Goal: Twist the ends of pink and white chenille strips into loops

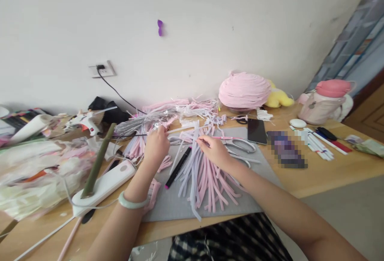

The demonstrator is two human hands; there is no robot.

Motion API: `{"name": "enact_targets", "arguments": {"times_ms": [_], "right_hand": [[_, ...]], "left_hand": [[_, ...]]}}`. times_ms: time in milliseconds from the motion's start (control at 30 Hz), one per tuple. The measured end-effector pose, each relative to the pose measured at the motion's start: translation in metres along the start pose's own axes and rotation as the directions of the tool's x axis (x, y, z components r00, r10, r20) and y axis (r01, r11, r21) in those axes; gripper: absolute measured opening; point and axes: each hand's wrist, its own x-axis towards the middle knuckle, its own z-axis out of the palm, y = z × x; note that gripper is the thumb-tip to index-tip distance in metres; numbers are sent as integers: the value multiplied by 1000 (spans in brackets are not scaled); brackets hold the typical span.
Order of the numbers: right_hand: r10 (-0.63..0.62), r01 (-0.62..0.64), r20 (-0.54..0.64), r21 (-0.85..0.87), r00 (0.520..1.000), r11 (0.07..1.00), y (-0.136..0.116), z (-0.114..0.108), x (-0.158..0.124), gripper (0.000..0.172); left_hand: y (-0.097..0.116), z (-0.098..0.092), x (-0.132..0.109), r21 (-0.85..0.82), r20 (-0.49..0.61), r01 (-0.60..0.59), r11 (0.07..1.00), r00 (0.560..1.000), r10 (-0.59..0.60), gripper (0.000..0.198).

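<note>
Checked fabric [225, 240] up front. Right hand [214, 152] pinches pale strips [194, 173]; left hand's [157, 145] curled, can't tell on what. Scissors [254, 147] might snag ends.

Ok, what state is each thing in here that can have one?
Left hand: fingertips together, hold unclear.
Right hand: pinching lavender strips.
Pink strips: fanned across grey mat.
Scissors: handle loops apart, blades unclear.
Black marker: lying on the mat.
Phone: screen dark.
Plug: in wall socket.
Pink lid: on the bottle.

Bright, even light; soft shadows; edges stretched; fine detail perhaps motion-blurred.
</note>
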Motion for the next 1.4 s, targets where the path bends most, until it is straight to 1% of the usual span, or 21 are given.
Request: {"name": "enact_targets", "arguments": {"times_ms": [33, 67, 100, 167, 200, 267, 300, 400, 467, 533, 567, 633, 700, 733, 800, 867, 967, 1100, 1200, 1300, 1400], "right_hand": [[-6, 7, -26, 30, 1000, 1000, 1, 0, 0, 27], [-10, 13, -48, 53, 999, 998, 2, 0, 0, 26], [-11, 15, -61, 67, 998, 998, 4, 0, -1, 26], [-2, 4, -37, 58, 999, 998, 6, -1, -1, 25], [3, -3, -3, 37, 1000, 999, 7, -1, -2, 25], [1, 1, 82, -20, 997, 1000, 8, 2, -3, 23], [-9, 15, 125, -47, 992, 999, 7, 3, -3, 23], [-94, 113, 206, -79, 974, 991, 2, 2, -4, 25], [-169, 186, 165, -96, 972, 978, 2, -14, -7, 25], [-166, 172, 47, -221, 985, 960, 13, -47, -17, 25], [-140, 123, -34, -309, 990, 943, 24, -69, -26, 27], [-138, 26, -193, -491, 971, 871, 53, -117, -50, 33], [-92, -103, -271, -628, 958, 771, 89, -160, -76, 41], [-63, -144, -273, -673, 960, 725, 105, -176, -88, 44], [1, -210, -278, -720, 960, 662, 133, -194, -105, 48], [58, -218, -236, -739, 970, 638, 150, -198, -115, 47], [92, -196, -180, -730, 979, 654, 158, -190, -119, 44], [25, -210, -275, -671, 961, 711, 158, -185, -121, 47], [-2, -234, -343, -644, 939, 728, 159, -186, -123, 48], [6, -242, -340, -657, 940, 714, 160, -186, -124, 44], [18, -220, -295, -670, 955, 709, 160, -186, -123, 43]], "left_hand": [[9, 4, -4, -170, 3, 6, 985, 1000, -6, 18], [18, 9, -9, -352, 21, 4, 936, 1000, 3, 16], [27, 15, -14, -526, 29, 8, 850, 1000, 8, 14], [41, 26, -26, -797, 123, 83, 598, 992, 26, 12], [45, 29, -32, -876, 179, 141, 461, 983, 39, 15], [49, 33, -41, -938, 267, 249, 240, 962, 49, 27], [48, 34, -44, -949, 281, 270, 162, 958, 49, 30], [43, 35, -48, -943, 332, 332, 39, 943, -10, 28], [40, 38, -47, -922, 386, 385, -20, 921, -49, 29], [38, 40, -44, -895, 446, 441, -67, 890, -95, 29], [37, 40, -42, -881, 473, 466, -86, 873, -117, 30], [37, 40, -39, -863, 504, 490, -120, 849, -160, 32], [36, 39, -36, -856, 516, 495, -147, 834, -194, 31], [37, 39, -36, -854, 520, 497, -158, 829, -205, 30], [37, 38, -35, -847, 530, 502, -173, 820, -218, 29], [38, 37, -36, -847, 530, 502, -173, 816, -229, 28], [39, 38, -37, -849, 529, 509, -142, 816, -233, 28], [41, 38, -39, -843, 537, 530, -94, 812, -231, 30], [43, 38, -40, -845, 533, 530, -78, 816, -226, 32], [43, 37, -39, -839, 541, 538, -83, 810, -226, 34], [41, 38, -39, -816, 577, 570, -98, 787, -220, 34]]}}
